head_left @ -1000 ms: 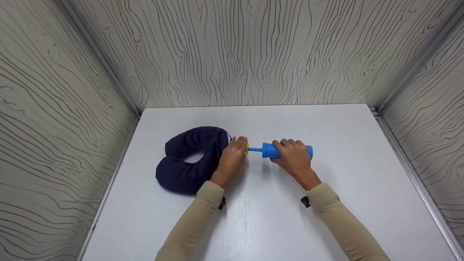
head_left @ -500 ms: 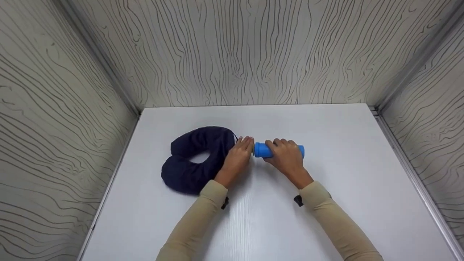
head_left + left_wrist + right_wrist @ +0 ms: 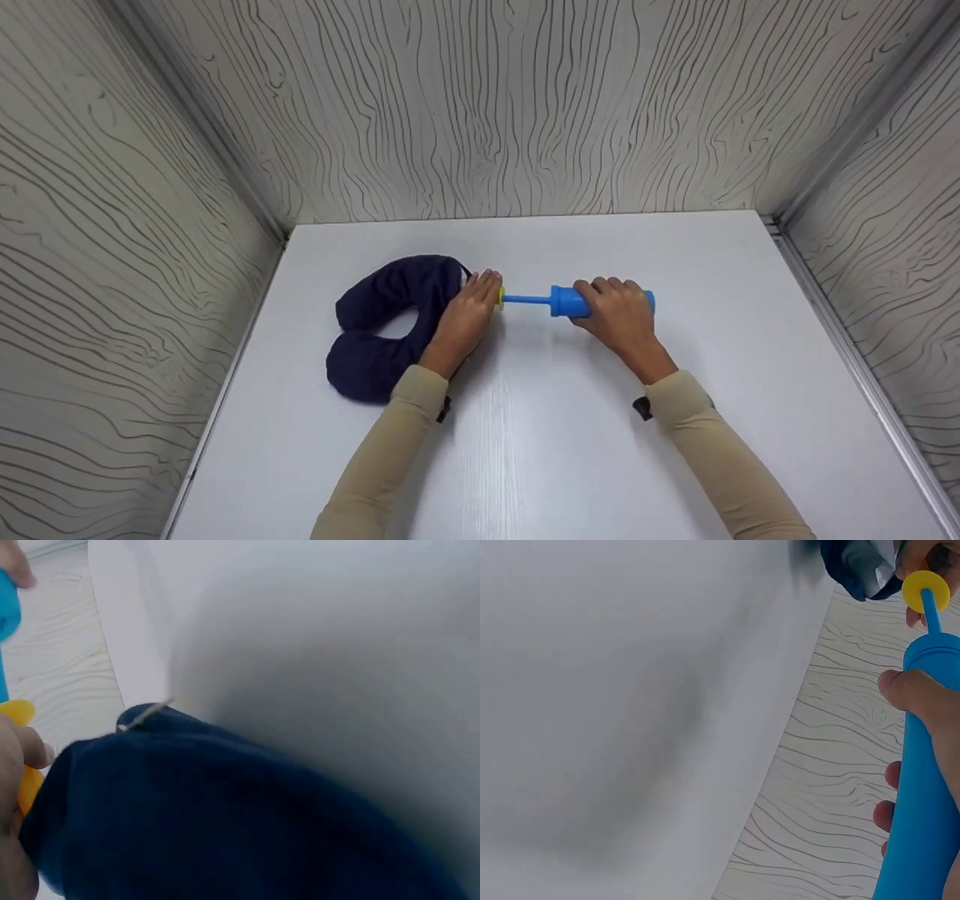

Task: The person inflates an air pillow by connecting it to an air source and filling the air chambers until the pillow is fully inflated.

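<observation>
A blue hand pump lies level across the middle of the head view. My right hand grips its barrel, the thumb and fingertips wrapping round it in the right wrist view. From the barrel's left end a thin blue rod runs out to a yellow disc-shaped end. My left hand holds that yellow end at the right side of a dark blue U-shaped neck pillow. A pale patch shows at the pillow's edge. The join between pump and pillow is hidden by my left hand.
Under everything is a white tabletop. Wood-patterned panels rise behind it and on both sides, with grey metal strips at the corners. In the left wrist view a thin pale strip sticks out of the pillow.
The pump's barrel first slid in toward my left hand, covering the rod, then moved back right, exposing it again. My left hand and the pillow shifted slightly right, then back left.
</observation>
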Demonstrator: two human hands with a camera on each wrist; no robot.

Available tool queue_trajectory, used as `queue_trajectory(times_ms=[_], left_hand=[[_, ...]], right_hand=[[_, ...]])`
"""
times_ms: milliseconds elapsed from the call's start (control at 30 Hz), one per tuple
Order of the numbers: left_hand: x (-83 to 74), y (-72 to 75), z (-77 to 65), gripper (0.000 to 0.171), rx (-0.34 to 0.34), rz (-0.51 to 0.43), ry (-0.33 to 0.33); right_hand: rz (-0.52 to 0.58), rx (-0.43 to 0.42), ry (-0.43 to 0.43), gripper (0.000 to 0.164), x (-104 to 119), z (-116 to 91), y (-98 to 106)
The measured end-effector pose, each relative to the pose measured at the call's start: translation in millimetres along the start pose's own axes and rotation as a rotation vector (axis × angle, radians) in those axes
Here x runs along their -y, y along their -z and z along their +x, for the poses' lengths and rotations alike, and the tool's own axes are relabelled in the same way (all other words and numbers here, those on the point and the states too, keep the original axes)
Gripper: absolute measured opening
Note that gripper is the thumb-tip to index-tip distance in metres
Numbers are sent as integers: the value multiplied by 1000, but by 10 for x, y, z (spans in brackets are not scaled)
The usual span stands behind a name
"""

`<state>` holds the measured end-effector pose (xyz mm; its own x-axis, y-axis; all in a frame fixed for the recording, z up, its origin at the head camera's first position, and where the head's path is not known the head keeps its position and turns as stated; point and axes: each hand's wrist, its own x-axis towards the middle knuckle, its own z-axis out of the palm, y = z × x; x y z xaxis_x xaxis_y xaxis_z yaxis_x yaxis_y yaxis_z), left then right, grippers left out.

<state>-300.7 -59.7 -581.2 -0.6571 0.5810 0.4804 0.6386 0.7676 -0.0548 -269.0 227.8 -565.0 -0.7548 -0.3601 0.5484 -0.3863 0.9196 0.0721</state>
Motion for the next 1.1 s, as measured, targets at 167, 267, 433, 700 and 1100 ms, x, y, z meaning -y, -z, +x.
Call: queue_trajectory(times_ms=[167,267,433,700,1100], left_hand=[[111,3,-62,41,-9,1,22],[148,-6,-101,40,-14,10,44],[114,-25,-130,41,-7,22,60],[-94,-72,-56,40,-74,56,74],[-360,-67,64,41,-57,24,102]], right_hand=[[-3,-13,-16,59,-132,-69,26],[2,-23,-33,59,-181,-96,41],[0,-4,-33,58,-179,-106,49],[-16,48,-26,62,44,-79,22],[-34,60,4,64,382,96,-49]])
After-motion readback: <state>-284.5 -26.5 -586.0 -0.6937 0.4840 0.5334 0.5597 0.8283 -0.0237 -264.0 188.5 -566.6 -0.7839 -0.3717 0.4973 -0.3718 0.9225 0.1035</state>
